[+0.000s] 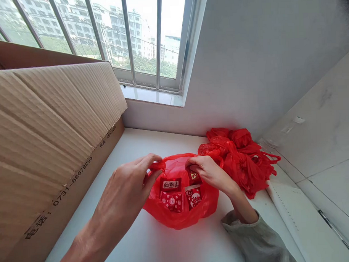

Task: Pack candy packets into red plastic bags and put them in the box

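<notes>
A red plastic bag sits with its mouth spread on the white surface in front of me. My left hand pinches the bag's left rim between thumb and fingers. Over the bag's right side, my right hand is closed on a small red and gold packet, which its fingers partly cover. Inside the bag lie a dark red packet with pale characters, a pink-red patterned packet and a red and white packet. Whatever lies beneath them is hidden.
A large open cardboard box with printed numbers stands along the left. Several bunched red plastic bags are heaped at the back right, against the wall. Behind, a barred window is set above a tiled sill. A white ledge runs along the right.
</notes>
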A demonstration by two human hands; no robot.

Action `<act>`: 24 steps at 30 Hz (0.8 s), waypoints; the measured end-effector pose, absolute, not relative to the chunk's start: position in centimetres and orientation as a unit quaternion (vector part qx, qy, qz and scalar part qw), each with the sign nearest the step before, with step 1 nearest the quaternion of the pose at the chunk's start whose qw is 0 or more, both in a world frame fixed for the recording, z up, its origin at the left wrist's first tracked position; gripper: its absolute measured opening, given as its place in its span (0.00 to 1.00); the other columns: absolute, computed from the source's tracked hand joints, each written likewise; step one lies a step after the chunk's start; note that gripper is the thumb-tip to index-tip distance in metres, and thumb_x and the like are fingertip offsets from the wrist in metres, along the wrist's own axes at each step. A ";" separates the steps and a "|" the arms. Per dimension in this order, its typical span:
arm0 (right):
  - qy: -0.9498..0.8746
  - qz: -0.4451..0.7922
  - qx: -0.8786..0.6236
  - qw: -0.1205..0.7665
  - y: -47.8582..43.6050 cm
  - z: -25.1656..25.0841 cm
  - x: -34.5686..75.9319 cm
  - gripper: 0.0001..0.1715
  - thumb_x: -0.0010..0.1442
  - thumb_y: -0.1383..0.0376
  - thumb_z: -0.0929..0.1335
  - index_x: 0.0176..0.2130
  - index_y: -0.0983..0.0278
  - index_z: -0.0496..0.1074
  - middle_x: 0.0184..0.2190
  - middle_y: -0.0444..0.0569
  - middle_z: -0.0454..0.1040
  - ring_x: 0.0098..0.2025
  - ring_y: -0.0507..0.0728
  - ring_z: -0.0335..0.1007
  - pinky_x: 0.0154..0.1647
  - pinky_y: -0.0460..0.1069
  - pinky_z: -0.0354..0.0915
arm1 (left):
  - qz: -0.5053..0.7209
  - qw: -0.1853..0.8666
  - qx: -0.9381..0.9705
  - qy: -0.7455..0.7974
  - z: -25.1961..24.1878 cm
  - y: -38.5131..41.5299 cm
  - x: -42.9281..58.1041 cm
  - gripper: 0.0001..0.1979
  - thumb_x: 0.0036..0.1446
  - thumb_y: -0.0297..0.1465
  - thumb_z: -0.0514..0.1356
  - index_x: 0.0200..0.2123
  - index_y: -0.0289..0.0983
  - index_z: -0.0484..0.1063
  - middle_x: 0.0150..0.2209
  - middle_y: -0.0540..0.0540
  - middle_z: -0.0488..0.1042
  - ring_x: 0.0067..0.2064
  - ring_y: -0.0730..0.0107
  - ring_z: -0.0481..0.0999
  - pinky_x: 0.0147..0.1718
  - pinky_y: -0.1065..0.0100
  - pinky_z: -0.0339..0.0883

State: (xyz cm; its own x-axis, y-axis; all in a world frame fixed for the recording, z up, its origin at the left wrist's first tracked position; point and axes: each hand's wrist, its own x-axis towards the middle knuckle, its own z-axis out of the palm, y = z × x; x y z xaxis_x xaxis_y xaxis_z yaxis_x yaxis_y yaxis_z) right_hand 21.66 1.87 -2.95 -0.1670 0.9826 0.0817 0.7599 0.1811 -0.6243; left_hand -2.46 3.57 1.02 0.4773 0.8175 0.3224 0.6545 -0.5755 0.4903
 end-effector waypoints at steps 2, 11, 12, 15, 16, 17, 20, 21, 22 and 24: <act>-0.742 0.212 -0.586 0.247 1.6 -2.9 21.2 0.16 0.62 0.76 0.59 0.33 0.64 0.73 0.33 0.46 0.74 0.33 0.51 0.67 0.34 0.44 0.61 | 0.259 0.152 0.846 0.441 0.9 3.5 -2.5 0.07 0.64 0.38 0.55 0.42 0.48 0.71 0.34 0.55 0.78 0.27 0.71 0.72 0.24 0.69 0.60; -0.834 0.145 -0.525 0.090 0.8 -3.4 19.0 0.21 0.60 0.77 0.63 0.43 0.57 0.77 0.43 0.48 0.72 0.48 0.57 0.66 0.42 0.48 0.64 | 0.272 0.132 0.852 0.427 0.8 3.5 -2.4 0.07 0.65 0.37 0.53 0.41 0.47 0.71 0.35 0.56 0.78 0.27 0.72 0.73 0.25 0.70 0.61; -0.834 0.154 -0.521 0.099 0.7 -3.2 19.0 0.23 0.61 0.77 0.63 0.47 0.56 0.75 0.47 0.48 0.71 0.50 0.57 0.66 0.46 0.49 0.65 | 0.283 0.130 0.849 0.427 0.8 3.5 -2.3 0.07 0.65 0.37 0.53 0.41 0.47 0.71 0.34 0.56 0.78 0.26 0.73 0.72 0.26 0.70 0.62; -0.817 0.160 -0.542 0.116 0.6 -2.7 19.2 0.24 0.63 0.76 0.62 0.54 0.58 0.72 0.54 0.51 0.70 0.53 0.58 0.67 0.51 0.51 0.65 | 0.310 0.119 0.838 0.433 1.1 3.6 -2.4 0.09 0.65 0.38 0.54 0.44 0.46 0.71 0.33 0.56 0.79 0.25 0.73 0.72 0.27 0.70 0.63; -0.812 0.159 -0.551 0.108 0.6 -2.7 19.2 0.22 0.64 0.75 0.62 0.52 0.59 0.72 0.53 0.52 0.71 0.52 0.58 0.68 0.51 0.51 0.66 | 0.311 0.119 0.836 0.436 1.2 3.7 -2.4 0.09 0.65 0.38 0.54 0.45 0.45 0.71 0.33 0.56 0.79 0.24 0.73 0.72 0.27 0.70 0.63; -0.809 0.159 -0.558 0.096 0.7 -2.7 19.3 0.20 0.64 0.75 0.62 0.51 0.60 0.74 0.51 0.53 0.72 0.51 0.58 0.69 0.49 0.51 0.66 | 0.310 0.121 0.835 0.439 1.3 3.8 -2.5 0.10 0.64 0.38 0.54 0.45 0.45 0.72 0.32 0.56 0.79 0.24 0.73 0.72 0.27 0.70 0.64; -0.808 0.163 -0.562 0.071 1.0 -3.0 19.4 0.15 0.62 0.73 0.65 0.44 0.62 0.77 0.44 0.52 0.76 0.46 0.58 0.72 0.45 0.50 0.67 | 0.311 0.129 0.828 0.449 1.7 4.1 -2.8 0.10 0.63 0.39 0.56 0.43 0.45 0.73 0.28 0.56 0.78 0.23 0.73 0.72 0.26 0.71 0.63; -0.807 0.162 -0.563 0.072 1.1 -3.0 19.5 0.14 0.61 0.73 0.66 0.43 0.62 0.77 0.44 0.51 0.76 0.45 0.58 0.73 0.45 0.50 0.67 | 0.316 0.132 0.822 0.455 1.9 4.2 -2.9 0.09 0.62 0.40 0.56 0.41 0.45 0.74 0.26 0.56 0.78 0.21 0.73 0.71 0.25 0.71 0.63; -0.806 0.157 -0.565 0.080 1.1 -2.8 19.6 0.13 0.62 0.73 0.66 0.43 0.62 0.77 0.47 0.51 0.75 0.45 0.57 0.73 0.46 0.49 0.67 | 0.325 0.138 0.815 0.460 2.0 4.2 -3.0 0.09 0.61 0.40 0.57 0.39 0.45 0.75 0.25 0.57 0.77 0.20 0.74 0.70 0.23 0.72 0.62; -0.806 0.147 -0.563 0.113 1.1 -2.2 19.9 0.14 0.63 0.73 0.65 0.45 0.61 0.77 0.55 0.51 0.71 0.49 0.56 0.73 0.50 0.49 0.66 | 0.348 0.162 0.796 0.468 2.3 4.3 -3.1 0.10 0.59 0.43 0.59 0.34 0.46 0.76 0.22 0.58 0.75 0.19 0.74 0.69 0.21 0.73 0.61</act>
State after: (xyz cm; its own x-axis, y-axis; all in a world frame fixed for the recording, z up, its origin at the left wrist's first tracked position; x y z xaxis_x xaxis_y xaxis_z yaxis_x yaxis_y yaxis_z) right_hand 19.93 1.08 -2.24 -0.3411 0.9399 0.0171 0.8736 0.3237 -0.3634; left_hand -3.14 4.32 2.33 0.3189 0.8580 0.4028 0.6323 -0.5091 0.5840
